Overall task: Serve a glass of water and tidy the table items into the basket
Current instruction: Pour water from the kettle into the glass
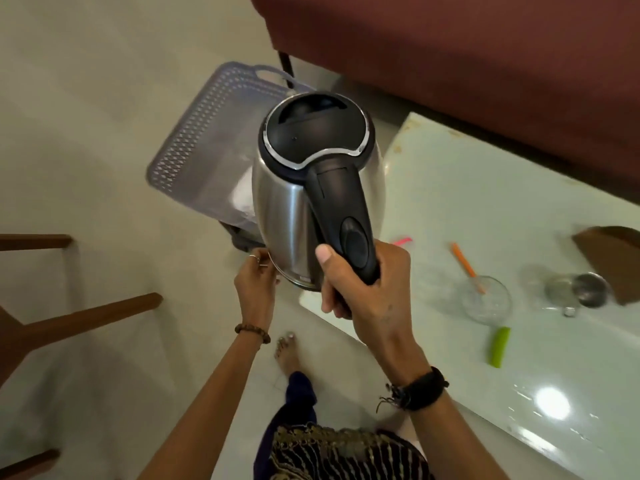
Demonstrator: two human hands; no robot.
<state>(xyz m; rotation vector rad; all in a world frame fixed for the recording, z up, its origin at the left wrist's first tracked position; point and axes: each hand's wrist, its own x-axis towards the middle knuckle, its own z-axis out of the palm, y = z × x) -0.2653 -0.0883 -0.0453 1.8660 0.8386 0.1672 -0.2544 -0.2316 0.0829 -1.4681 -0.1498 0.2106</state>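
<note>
The right hand (349,282) grips the black handle of a steel kettle (304,188), fingers wrapped round it and the thumb lying up along its side, holding the kettle in the air above the floor and tilted away from the person, its black lid closed. The left hand (254,282) touches the kettle's bottom rim with its fingertips; the fingers are only partly seen behind the rim, so I cannot tell whether they pinch it or just steady it. Beyond the kettle a pale purple basket (204,133) sits on the floor, just off the corner of the glossy white bench (485,188), with something white lying inside it, partly hidden by the kettle. On the bench stands an empty glass (486,299) with an orange stick (464,260) just behind it, and near that a second clear glass (557,291) lies beside a small metal cup (590,289). A green piece (500,347) lies in front of the first glass, and a pink scrap (401,241) shows beside the right hand. A dark red sofa (450,53) runs behind the bench, and a wooden chair frame (69,313) stands at the left.
</note>
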